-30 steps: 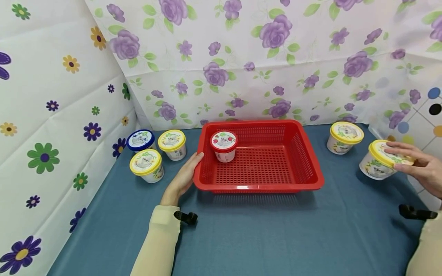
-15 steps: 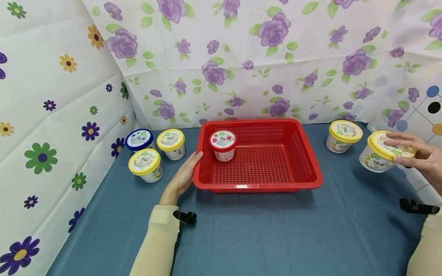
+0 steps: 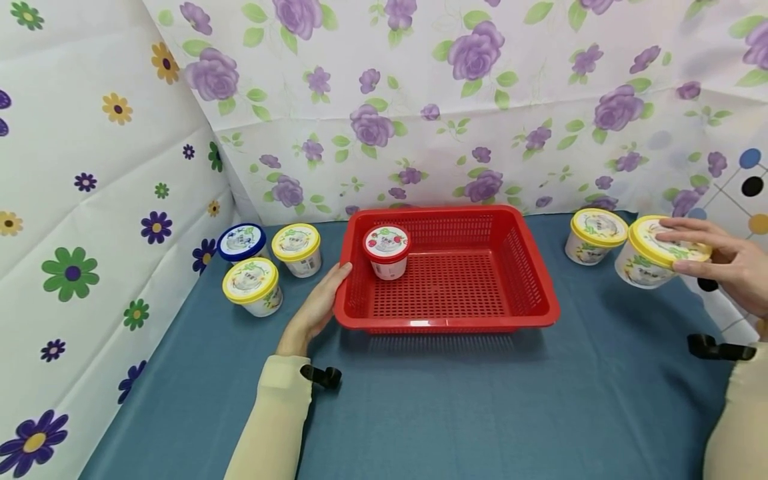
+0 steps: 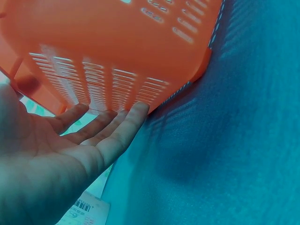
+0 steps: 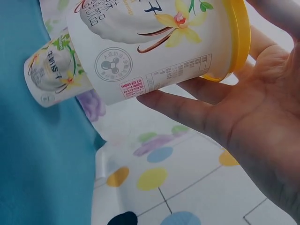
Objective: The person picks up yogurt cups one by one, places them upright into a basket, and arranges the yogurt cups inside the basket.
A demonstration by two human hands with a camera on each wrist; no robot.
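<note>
My right hand (image 3: 729,267) grips a yellow-lidded white tub (image 3: 645,267) by its lid area and holds it tilted above the blue cloth. In the right wrist view this tub (image 5: 154,51) shows a vanilla flower print. A second yellow-lidded tub (image 3: 591,240) stands just left of it, and whether they touch is unclear. My left hand (image 3: 318,303) holds the left side of a red plastic basket (image 3: 447,325). The left wrist view shows its fingers (image 4: 124,133) against the basket's slotted outer wall; the thumb is mostly hidden. One red-lidded tub (image 3: 388,252) stands inside, at the left.
Left of the basket stand a blue-lidded tub (image 3: 242,241) and two yellow-lidded tubs, one nearer (image 3: 253,287) and one farther (image 3: 297,250). Flower-printed sheets (image 3: 408,153) rise behind and at the left. A dotted sheet (image 3: 735,313) bounds the right.
The right hand has raised the yellow-lidded tub off the cloth, then brought it slightly left toward the neighbouring tub. The left hand and basket stay put.
</note>
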